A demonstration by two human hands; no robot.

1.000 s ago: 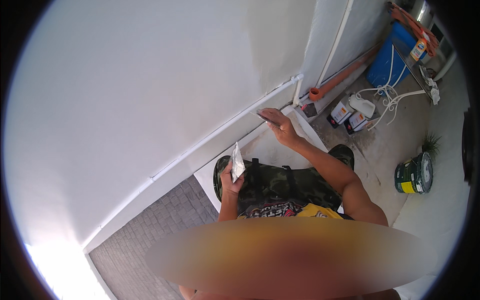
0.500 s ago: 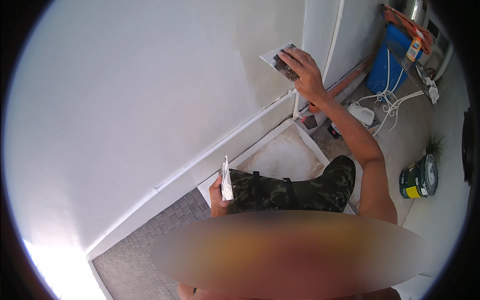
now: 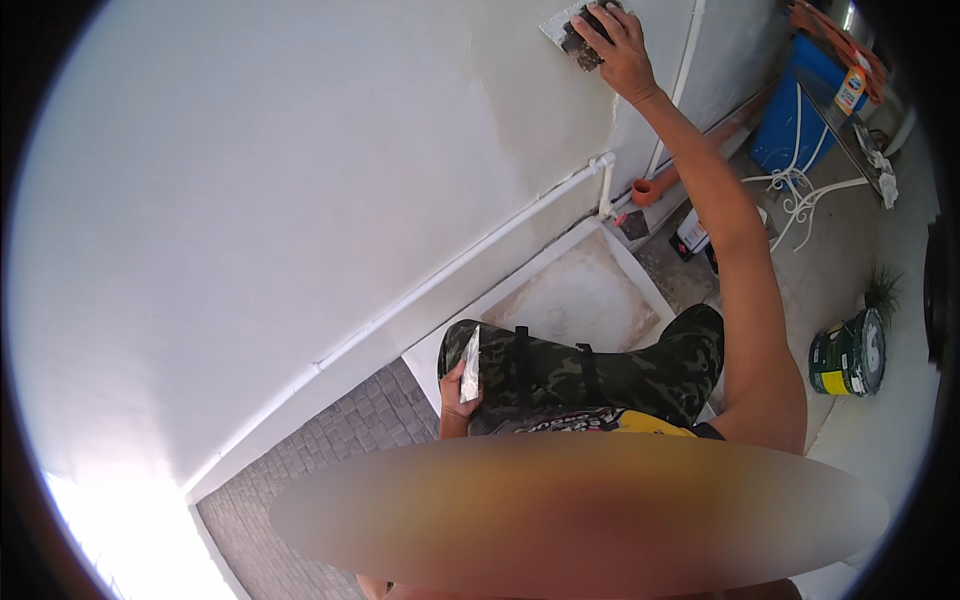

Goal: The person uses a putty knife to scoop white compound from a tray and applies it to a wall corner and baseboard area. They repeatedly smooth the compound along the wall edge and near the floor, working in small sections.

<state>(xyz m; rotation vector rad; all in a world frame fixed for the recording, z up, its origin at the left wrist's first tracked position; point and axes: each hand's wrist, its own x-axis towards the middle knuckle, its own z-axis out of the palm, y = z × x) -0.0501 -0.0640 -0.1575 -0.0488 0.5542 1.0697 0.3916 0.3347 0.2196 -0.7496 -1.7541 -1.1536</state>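
While our left hand (image 3: 456,392) clasps a smeared blade (image 3: 471,368) by our left leg (image 3: 492,362), a white-rimmed tray (image 3: 636,268) shows past it. Farther up, our right hand (image 3: 627,62), fingers spread, holds a scraper (image 3: 578,52) at the wall (image 3: 300,200); whether they touch, we cannot tell. A blue bin (image 3: 778,137) stands beyond.

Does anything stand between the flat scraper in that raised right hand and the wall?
Nothing visible does. The right hand holds the scraper against or close to the wall; this view can't settle whether they touch.
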